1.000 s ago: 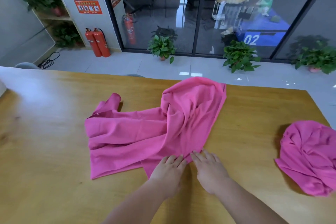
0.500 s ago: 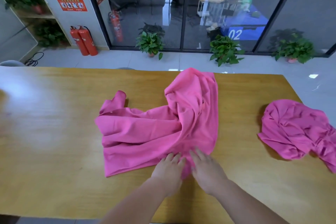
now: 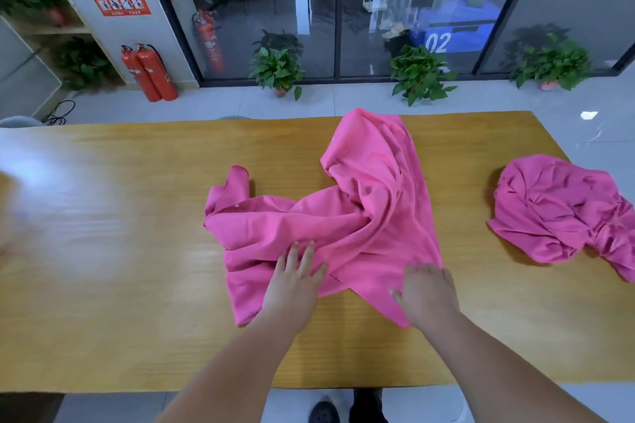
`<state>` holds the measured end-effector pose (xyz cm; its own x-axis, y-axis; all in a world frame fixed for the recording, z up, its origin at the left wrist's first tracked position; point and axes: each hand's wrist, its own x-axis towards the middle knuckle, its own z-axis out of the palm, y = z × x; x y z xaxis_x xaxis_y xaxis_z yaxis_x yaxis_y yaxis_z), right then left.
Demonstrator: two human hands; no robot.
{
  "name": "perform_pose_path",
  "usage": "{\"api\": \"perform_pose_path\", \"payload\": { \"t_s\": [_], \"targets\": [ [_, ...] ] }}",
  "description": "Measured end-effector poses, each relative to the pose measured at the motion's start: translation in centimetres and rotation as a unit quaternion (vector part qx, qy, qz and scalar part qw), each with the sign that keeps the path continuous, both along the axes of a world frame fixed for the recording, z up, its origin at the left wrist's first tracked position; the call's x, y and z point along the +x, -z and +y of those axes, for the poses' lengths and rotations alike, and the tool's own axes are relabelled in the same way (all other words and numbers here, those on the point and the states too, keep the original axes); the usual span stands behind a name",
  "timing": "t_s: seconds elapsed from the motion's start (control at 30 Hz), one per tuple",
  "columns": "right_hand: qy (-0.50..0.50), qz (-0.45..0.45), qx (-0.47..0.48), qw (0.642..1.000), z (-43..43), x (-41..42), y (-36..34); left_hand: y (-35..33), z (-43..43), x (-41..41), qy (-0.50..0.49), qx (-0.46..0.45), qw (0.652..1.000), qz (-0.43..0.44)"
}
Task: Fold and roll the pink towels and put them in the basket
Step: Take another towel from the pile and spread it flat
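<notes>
pink towel under flat left hand and right hand, now farther apart

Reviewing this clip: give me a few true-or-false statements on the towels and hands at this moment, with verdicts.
1. The left hand and the right hand both rest on the middle towel. True.
2. The middle towel is folded flat. False: it lies crumpled and bunched.
3. A second towel lies further right on the table. True.
4. The two towels touch. False: bare table shows between them.
5. The left hand is balled into a fist. False: its fingers lie straight and spread on the towel.
</notes>
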<state>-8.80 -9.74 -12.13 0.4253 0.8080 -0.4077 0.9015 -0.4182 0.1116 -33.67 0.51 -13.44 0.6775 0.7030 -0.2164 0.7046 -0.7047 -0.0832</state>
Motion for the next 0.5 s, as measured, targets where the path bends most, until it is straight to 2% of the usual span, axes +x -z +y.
{"api": "perform_pose_path", "payload": {
  "t_s": [0.1, 0.17, 0.33, 0.5],
  "targets": [
    [-0.063, 0.082, 0.033, 0.994, -0.4, -2.2, 0.8, -0.5, -1.0, 0.8, 0.004, 0.001, 1.0, 0.025],
    [-0.058, 0.109, 0.042, 0.991, -1.2, -2.5, 1.8, -0.5, -1.0, 1.0, -0.005, 0.002, 1.0, 0.016],
    [-0.066, 0.074, 0.037, 0.994, -2.5, 0.1, 2.0, -0.4, 2.3, 0.3, 0.06, 0.078, 0.995, -0.017],
    [-0.029, 0.001, 0.005, 1.0, -4.4, 4.2, 0.2, -4.1, 8.6, -1.6, 0.042, 0.116, 0.992, 0.012]
  ]
}}
